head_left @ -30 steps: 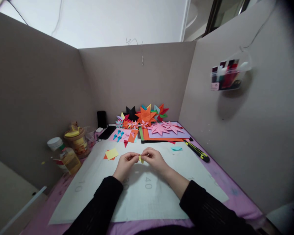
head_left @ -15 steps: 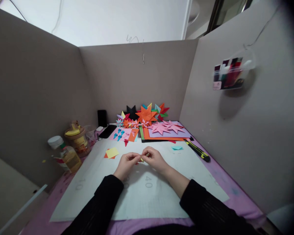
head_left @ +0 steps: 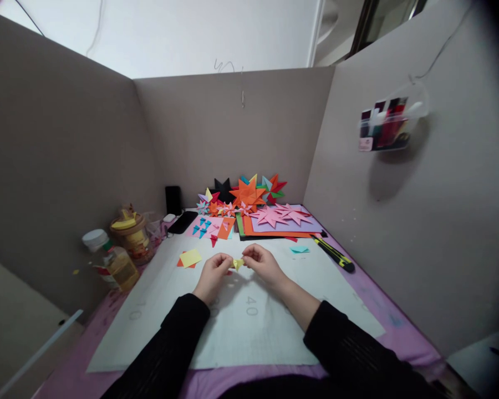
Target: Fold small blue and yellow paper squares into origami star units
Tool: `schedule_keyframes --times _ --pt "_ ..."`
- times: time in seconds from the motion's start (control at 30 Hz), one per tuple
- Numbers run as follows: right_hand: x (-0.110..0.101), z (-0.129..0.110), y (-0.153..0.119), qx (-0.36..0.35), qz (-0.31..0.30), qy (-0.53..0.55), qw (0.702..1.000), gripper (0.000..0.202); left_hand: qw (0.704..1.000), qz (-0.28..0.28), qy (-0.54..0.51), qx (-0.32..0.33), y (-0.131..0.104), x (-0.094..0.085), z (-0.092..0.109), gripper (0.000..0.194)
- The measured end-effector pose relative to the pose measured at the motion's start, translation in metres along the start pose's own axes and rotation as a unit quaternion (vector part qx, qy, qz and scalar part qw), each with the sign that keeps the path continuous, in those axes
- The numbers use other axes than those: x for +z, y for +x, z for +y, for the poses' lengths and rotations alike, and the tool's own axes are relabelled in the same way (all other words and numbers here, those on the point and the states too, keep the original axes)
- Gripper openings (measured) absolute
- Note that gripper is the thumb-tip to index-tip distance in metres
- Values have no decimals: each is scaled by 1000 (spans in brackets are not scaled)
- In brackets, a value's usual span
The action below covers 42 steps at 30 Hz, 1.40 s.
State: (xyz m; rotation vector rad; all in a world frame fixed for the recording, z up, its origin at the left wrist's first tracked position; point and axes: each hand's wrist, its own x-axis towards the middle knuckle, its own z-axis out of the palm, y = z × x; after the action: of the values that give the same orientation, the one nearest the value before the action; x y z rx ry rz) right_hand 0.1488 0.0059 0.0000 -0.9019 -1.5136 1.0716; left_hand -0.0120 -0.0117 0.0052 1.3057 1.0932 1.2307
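Note:
Between my hands is a small folded piece of yellow paper [head_left: 237,265], held over the middle of the white mat [head_left: 274,338]. My left hand [head_left: 214,274] pinches its left side between thumb and fingers. On the right side, my right hand [head_left: 263,263] has its fingertips pressed together at the paper's edge. To the left of my hands lies a yellow square sheet [head_left: 190,257] on top of an orange one [head_left: 180,263]. A folded light-blue paper piece [head_left: 300,250] rests to the right of my right hand.
Folded paper stars [head_left: 249,193] and colored sheets [head_left: 283,234] fill the back. Blue folded pieces [head_left: 202,228] lie on a pink sheet. A utility knife [head_left: 335,255] lies right; a bottle [head_left: 118,266] and tub [head_left: 133,235] stand left. Grey panels [head_left: 233,122] surround the table.
My hands have moved slightly apart, and more of the folded yellow paper shows between them. The view has shifted a little.

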Motion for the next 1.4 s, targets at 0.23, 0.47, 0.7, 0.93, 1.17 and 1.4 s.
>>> schedule_keyframes --times 0.23,0.47,0.7,0.93,1.17,1.4 --pt "16 -4 -9 -96 8 -137 986 18 998 42 -52 17 5 1 -8 21" --pt "29 1 -9 -70 83 -122 987 5 995 47 -83 29 4 9 -14 22" --pt "27 1 -8 -74 84 -105 988 12 998 37 -23 34 2 7 -10 25" --pt "27 1 -11 -82 90 -141 982 8 998 57 -38 6 1 7 -9 26" --pt "30 6 -12 -107 101 -162 976 7 988 66 -138 -6 6 8 -19 24" --pt "31 7 -12 -122 94 -172 973 8 978 59 -201 -20 3 15 -16 21"
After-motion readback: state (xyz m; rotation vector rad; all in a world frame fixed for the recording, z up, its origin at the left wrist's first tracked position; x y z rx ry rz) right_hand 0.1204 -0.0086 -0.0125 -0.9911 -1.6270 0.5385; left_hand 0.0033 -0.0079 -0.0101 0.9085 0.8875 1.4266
